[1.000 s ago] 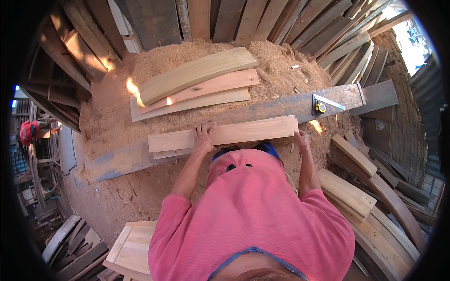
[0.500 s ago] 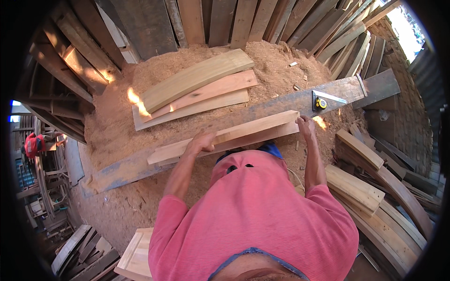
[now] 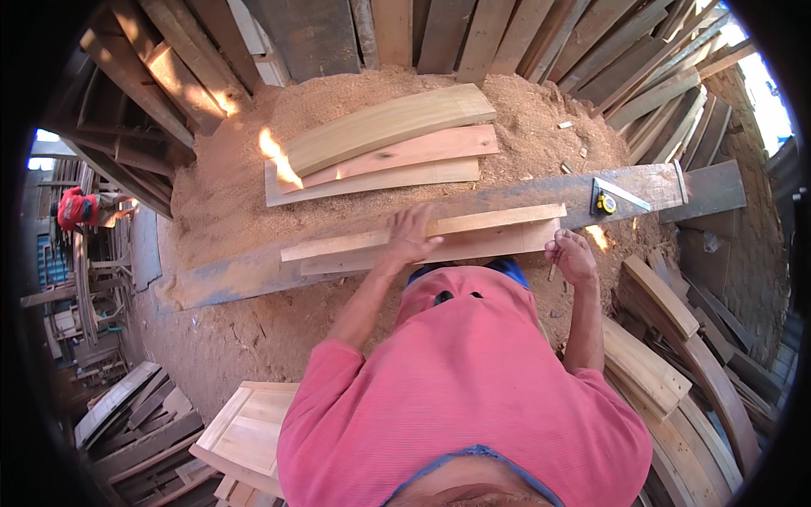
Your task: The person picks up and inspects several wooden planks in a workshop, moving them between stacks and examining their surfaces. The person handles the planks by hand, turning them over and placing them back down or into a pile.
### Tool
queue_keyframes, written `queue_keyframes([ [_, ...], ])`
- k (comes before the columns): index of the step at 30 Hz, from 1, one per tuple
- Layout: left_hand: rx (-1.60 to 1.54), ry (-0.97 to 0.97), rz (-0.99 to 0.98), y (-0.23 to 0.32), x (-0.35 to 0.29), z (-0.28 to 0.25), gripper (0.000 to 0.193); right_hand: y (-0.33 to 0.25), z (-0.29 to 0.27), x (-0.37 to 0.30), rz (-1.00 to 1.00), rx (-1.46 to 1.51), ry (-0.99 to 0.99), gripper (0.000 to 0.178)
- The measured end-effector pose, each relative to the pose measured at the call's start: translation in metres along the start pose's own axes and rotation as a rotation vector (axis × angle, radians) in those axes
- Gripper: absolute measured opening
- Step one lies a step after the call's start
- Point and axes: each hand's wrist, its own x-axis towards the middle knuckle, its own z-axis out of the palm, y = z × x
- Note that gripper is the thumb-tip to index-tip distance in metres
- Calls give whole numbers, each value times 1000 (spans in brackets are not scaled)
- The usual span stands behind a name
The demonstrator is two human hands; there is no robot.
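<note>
My left hand (image 3: 411, 234) lies with its fingers stretched out over a narrow pale plank (image 3: 500, 219). Close against that plank, on its near side, runs a pinkish board (image 3: 498, 242). Both rest along a long worn beam (image 3: 236, 275) dusted with sawdust. Just off the right ends of these two pieces, my right hand (image 3: 574, 256) has its fingers pinched on a thin pencil-like stick (image 3: 552, 272), mostly hidden by the fingers. A yellow tape measure (image 3: 606, 203) sits beside a metal try square (image 3: 623, 193) farther right on the beam.
Beyond the beam, three cut boards (image 3: 397, 127) lie on heaped sawdust. Upright planks (image 3: 439, 38) line the back. Stacked timber (image 3: 650, 363) stands at my right; a panelled wooden piece (image 3: 245, 427) and offcuts (image 3: 144, 422) lie at lower left. A person in red (image 3: 78, 209) is far left.
My left hand has let go of its grip on the plank and flattened over it. My right hand has drawn away from the plank's end. The plank sits lower, and the whole view has shifted.
</note>
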Motion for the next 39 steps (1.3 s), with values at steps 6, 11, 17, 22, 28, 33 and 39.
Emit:
queue_keyframes([
  [6, -780, -159, 237, 99, 4, 11, 63, -6, 94, -4, 162, 326, -575, 6],
  [11, -862, -120, 302, 117, -5, 15, 34, 6, 118, -1, 271, 284, -527, 6],
  [17, -622, 441, 204, 111, -21, 6, 16, 14, 124, 3, 271, 275, -646, 9],
  [22, -867, -98, 139, 95, -24, 1, 12, 13, 143, 7, 247, 284, -583, 13],
  [28, -900, -83, 57, 89, -27, 4, 19, 20, 147, 16, 228, -345, -405, 27],
  [33, -1124, -94, -312, 70, -35, 29, 46, 26, 104, 48, -42, -378, -74, 36],
  [39, -1922, 141, -1212, -16, -46, 73, 105, -9, 1, 123, -244, -1407, 603, 54],
])
